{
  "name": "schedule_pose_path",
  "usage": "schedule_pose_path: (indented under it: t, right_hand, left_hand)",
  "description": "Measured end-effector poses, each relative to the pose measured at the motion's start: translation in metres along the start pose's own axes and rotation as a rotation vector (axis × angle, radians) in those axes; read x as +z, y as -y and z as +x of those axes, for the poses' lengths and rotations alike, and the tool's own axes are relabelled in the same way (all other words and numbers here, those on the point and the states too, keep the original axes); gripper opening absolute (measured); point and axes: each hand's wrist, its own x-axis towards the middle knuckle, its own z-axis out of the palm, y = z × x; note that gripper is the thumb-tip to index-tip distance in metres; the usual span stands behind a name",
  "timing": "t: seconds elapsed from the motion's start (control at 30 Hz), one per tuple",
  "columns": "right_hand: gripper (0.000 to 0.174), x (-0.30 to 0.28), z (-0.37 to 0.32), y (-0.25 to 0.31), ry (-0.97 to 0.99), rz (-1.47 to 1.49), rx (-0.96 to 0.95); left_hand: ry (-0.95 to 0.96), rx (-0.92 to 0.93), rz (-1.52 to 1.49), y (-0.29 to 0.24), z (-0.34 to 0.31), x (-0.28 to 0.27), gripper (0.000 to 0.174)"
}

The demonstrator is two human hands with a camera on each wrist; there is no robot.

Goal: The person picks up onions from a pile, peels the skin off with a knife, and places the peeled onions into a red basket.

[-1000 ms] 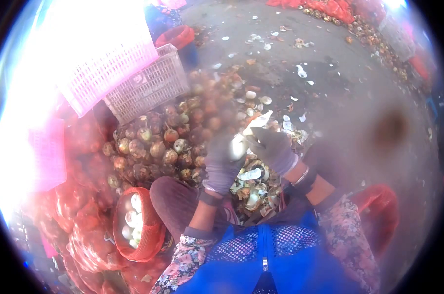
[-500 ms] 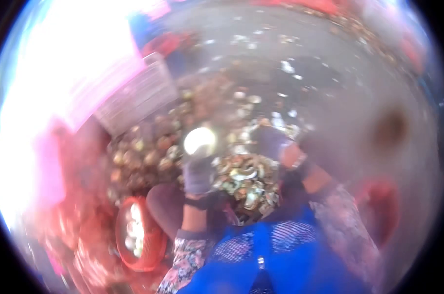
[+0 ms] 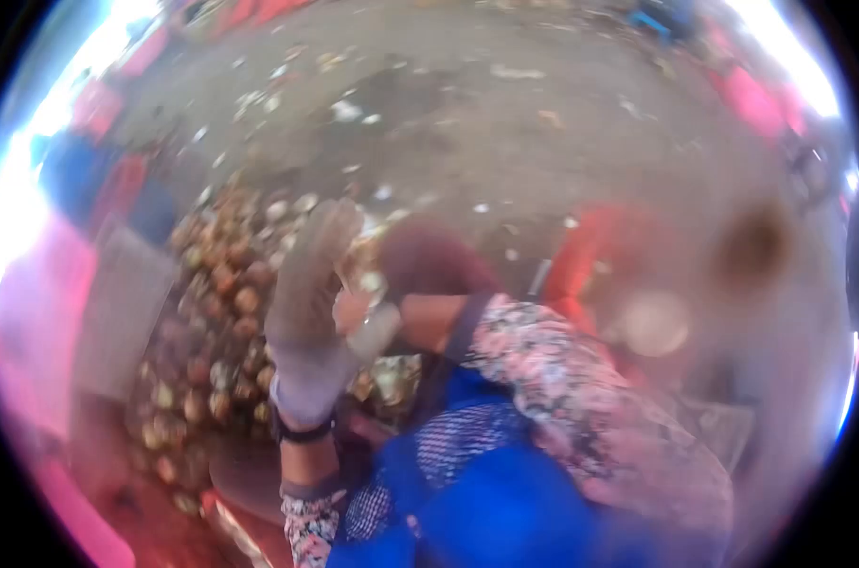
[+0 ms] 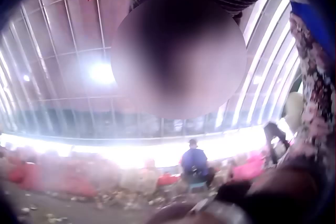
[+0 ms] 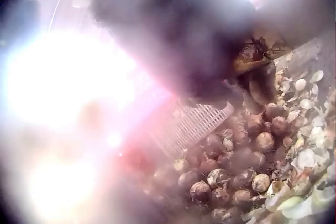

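My gloved left hand [image 3: 306,270] reaches forward over the ground, its fingers stretched out and blurred. A pale, round peeled onion [image 3: 655,322] is off to the right, apart from both hands, beside a red mesh container [image 3: 595,251]. That onion also shows as a pale blob beside the floral sleeve in the left wrist view. My right arm crosses leftward, and the left hand hides much of the right hand in the head view. In the right wrist view the dark gloved right hand [image 5: 194,40] curls its fingers against a brown-skinned onion [image 5: 254,53].
Unpeeled onions [image 3: 226,312] lie heaped on the left, with peelings [image 5: 310,166] alongside. A plastic crate [image 5: 197,124] stands behind the heap. Pink and red bags line the left side. Further off, a person in blue [image 4: 194,161] sits on a low stool.
The head view has swung right. The peeled onion has left my left hand and is now at the right. My right arm has come across to the left.
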Motion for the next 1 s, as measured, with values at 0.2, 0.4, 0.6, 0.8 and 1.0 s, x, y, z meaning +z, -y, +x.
schedule_pose_path:
  t: [0.2, 0.4, 0.6, 0.8, 1.0]
  right_hand:
    - [0.051, -0.012, 0.006, 0.015, 0.115, -0.038, -0.057]
    - [0.049, -0.027, -0.012, 0.041, 0.412, -0.223, 0.089]
    - [0.039, -0.026, 0.005, 0.02, 0.298, -0.189, 0.04]
    - [0.039, -0.022, 0.016, 0.006, 0.333, -0.193, 0.069]
    - [0.045, -0.013, 0.017, -0.009, 0.374, 0.018, 0.146]
  left_hand:
    - [-0.783, -0.221, -0.042, 0.057, -0.032, -0.153, 0.03]
    - [-1.242, -0.33, -0.318, 0.149, -0.123, -0.28, 0.025]
    - [-1.652, -0.588, -0.488, 0.346, -0.254, -0.324, 0.023]
    - [-1.423, -0.956, 0.73, 0.395, -0.285, -0.282, 0.049]
    - [-0.792, -1.007, 1.143, 0.328, -0.185, -0.303, 0.093]
